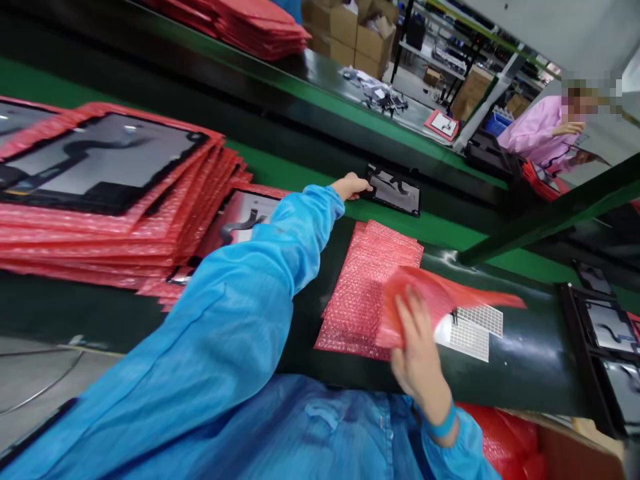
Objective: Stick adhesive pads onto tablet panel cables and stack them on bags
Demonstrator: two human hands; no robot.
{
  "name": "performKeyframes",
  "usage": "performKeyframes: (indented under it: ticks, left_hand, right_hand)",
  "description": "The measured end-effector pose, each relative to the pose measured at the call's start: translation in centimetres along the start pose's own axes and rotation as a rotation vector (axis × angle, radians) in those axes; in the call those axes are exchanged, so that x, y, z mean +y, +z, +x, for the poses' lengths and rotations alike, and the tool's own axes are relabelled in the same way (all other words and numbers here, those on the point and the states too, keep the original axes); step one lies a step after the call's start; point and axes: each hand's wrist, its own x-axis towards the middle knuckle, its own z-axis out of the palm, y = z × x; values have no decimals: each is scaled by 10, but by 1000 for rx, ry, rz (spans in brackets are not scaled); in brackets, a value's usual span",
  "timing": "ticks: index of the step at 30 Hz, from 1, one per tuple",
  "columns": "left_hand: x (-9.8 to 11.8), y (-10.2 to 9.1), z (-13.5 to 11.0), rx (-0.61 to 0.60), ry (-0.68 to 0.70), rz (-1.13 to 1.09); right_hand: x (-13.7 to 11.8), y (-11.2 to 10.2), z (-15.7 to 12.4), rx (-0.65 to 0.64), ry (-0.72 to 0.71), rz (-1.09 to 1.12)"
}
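My left hand stretches far forward, its fingers closed on the near left edge of a screen panel with a black frame and dark flex cables. That panel is over the green conveyor belt. Closer in, my right hand holds a red bubble-wrap bag, its right end raised and its outline a little blurred. The thumb is partly hidden. Under and left of this bag lies a pile of red bubble-wrap bags. White label sheets lie just right of my right hand, with a small black item on them.
At left stands a tall stack of red bags with screen panels. A black tray with panels is at right. A green post crosses on the right. Red bags lie on the far shelf. A person in pink works beyond.
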Motion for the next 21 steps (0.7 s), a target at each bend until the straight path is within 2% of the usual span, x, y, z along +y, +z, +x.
performKeyframes:
  ticks: [2,4,6,8,12,16,18,21]
  left_hand:
    - [-1,-5,0,31,-17,-83]
    - [1,-13,-4,69,10,-164]
    - [6,-23,-10,100,48,-233]
    - [12,-37,-21,101,85,-292]
    - [21,-65,-56,56,140,-376]
    - [28,-84,-110,-33,166,-428]
    - [30,-92,-143,-87,186,-470]
    - [26,-98,-199,-143,123,-503]
  right_hand:
    - [-1,36,29,-157,0,-66]
    - [-4,59,41,-294,47,-135]
    - [-4,69,41,-380,69,-198]
    - [-2,72,39,-404,61,-253]
    - [1,75,38,-400,32,-292]
    - [-2,73,35,-354,-21,-203]
    - [-1,64,29,-270,-62,-87]
    - [13,40,16,-6,-5,133]
